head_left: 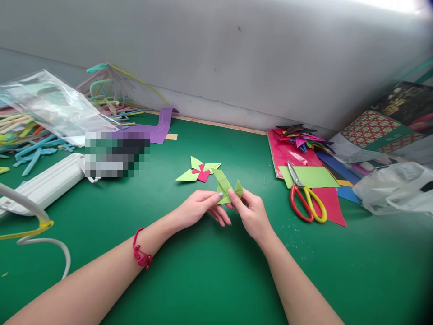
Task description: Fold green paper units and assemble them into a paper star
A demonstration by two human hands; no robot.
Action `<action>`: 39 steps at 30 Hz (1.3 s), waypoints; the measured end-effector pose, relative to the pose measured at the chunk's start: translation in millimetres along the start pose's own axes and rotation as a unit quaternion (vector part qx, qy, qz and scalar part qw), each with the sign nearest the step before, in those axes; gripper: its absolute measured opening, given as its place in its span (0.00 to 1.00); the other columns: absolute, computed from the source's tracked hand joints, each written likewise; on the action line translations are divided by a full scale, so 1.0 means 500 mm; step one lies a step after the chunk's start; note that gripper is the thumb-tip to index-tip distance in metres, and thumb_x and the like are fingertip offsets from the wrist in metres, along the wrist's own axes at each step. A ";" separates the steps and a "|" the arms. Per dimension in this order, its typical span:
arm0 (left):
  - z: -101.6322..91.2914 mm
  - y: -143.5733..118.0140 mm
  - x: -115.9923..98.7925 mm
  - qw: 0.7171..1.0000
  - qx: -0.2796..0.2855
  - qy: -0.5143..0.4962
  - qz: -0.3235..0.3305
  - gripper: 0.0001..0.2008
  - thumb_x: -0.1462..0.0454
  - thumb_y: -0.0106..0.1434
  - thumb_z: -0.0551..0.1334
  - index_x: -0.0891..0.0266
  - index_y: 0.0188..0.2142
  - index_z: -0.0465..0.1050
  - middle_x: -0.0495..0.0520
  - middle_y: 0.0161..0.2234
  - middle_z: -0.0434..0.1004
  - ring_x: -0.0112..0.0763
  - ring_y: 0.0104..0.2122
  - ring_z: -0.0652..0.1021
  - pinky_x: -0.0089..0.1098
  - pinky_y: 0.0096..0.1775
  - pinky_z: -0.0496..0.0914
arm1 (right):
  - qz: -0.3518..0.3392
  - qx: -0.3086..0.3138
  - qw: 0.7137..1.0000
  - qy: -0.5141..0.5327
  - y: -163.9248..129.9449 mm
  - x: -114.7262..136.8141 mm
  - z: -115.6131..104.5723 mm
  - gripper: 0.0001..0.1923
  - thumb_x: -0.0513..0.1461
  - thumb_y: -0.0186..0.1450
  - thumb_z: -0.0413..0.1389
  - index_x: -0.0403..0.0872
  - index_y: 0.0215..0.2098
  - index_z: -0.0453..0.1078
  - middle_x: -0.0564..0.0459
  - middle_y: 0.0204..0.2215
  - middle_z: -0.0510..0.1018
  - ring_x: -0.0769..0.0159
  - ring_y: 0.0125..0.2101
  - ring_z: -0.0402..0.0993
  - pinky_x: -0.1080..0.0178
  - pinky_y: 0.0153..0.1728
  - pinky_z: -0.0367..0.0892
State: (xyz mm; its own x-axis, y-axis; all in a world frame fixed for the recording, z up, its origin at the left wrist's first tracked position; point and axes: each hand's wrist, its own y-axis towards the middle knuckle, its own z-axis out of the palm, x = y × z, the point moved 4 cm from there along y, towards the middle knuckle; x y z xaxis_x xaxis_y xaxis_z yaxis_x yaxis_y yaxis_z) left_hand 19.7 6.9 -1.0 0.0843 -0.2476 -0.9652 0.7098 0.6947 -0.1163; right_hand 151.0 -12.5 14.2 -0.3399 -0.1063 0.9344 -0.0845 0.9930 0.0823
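Both hands meet over the green table top (203, 271) on one folded piece of light green paper (224, 185). My left hand (199, 208), with a red cord bracelet at the wrist, pinches the paper's lower left edge. My right hand (250, 214) pinches its right side, where a small green point sticks up. Just beyond the paper lies a finished folded star of light green and pink (199, 172), flat on the table and untouched.
Red-and-yellow-handled scissors (306, 201) lie on a stack of coloured paper sheets (324, 198) to the right, with folded stars (301, 135) piled behind. A plastic bag (395, 187) is at far right. Left: a white case (43, 185), clear bag (50, 106), coloured strips (37, 149).
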 end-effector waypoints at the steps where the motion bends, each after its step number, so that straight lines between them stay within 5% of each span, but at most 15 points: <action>1: 0.000 0.000 0.000 1.000 -0.004 0.001 0.000 0.21 0.53 0.63 0.50 0.71 0.37 0.70 0.63 0.28 0.78 0.36 0.26 0.78 0.37 0.33 0.72 | -0.001 -0.008 1.000 -0.007 0.000 0.000 0.001 0.16 0.47 0.63 0.46 0.46 0.23 0.62 0.57 0.18 0.64 0.72 0.20 0.58 0.68 0.23 0.55; 11: -0.003 0.002 0.004 1.000 -0.025 -0.017 -0.006 0.20 0.54 0.63 0.51 0.71 0.35 0.70 0.63 0.28 0.78 0.38 0.28 0.78 0.38 0.35 0.71 | 0.003 -0.035 0.999 -0.028 -0.001 -0.005 0.007 0.16 0.47 0.64 0.45 0.47 0.23 0.61 0.58 0.17 0.65 0.72 0.20 0.61 0.68 0.23 0.55; 22: -0.004 0.007 0.013 0.999 -0.030 -0.016 -0.022 0.14 0.58 0.56 0.61 0.69 0.34 0.71 0.59 0.29 0.79 0.37 0.30 0.79 0.37 0.37 0.72 | -0.029 -0.058 0.994 -0.089 -0.005 0.002 0.014 0.17 0.46 0.64 0.44 0.47 0.21 0.56 0.60 0.16 0.57 0.73 0.18 0.50 0.68 0.21 0.50; 32: -0.002 0.006 0.008 0.999 -0.049 -0.020 -0.005 0.12 0.59 0.58 0.60 0.68 0.35 0.70 0.58 0.28 0.78 0.34 0.28 0.79 0.34 0.35 0.72 | -0.027 -0.061 0.994 -0.084 -0.008 0.003 0.018 0.15 0.44 0.65 0.44 0.47 0.22 0.55 0.60 0.16 0.55 0.73 0.18 0.50 0.68 0.20 0.49; 39: 0.002 0.001 0.007 0.996 -0.055 -0.055 -0.033 0.11 0.59 0.58 0.60 0.68 0.33 0.70 0.56 0.25 0.78 0.31 0.26 0.78 0.30 0.32 0.72 | -0.030 -0.062 0.995 -0.077 -0.010 0.006 0.019 0.14 0.44 0.65 0.44 0.47 0.24 0.58 0.58 0.18 0.62 0.72 0.19 0.55 0.68 0.22 0.51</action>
State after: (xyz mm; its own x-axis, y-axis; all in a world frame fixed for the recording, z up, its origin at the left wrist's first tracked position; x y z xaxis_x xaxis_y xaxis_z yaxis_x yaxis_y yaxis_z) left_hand 21.2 5.6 -4.3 0.1208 -0.3628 -0.9240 0.6362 0.7428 -0.2085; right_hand 141.7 -18.1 13.2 -0.4778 -0.1635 0.8631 0.0044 0.9821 0.1885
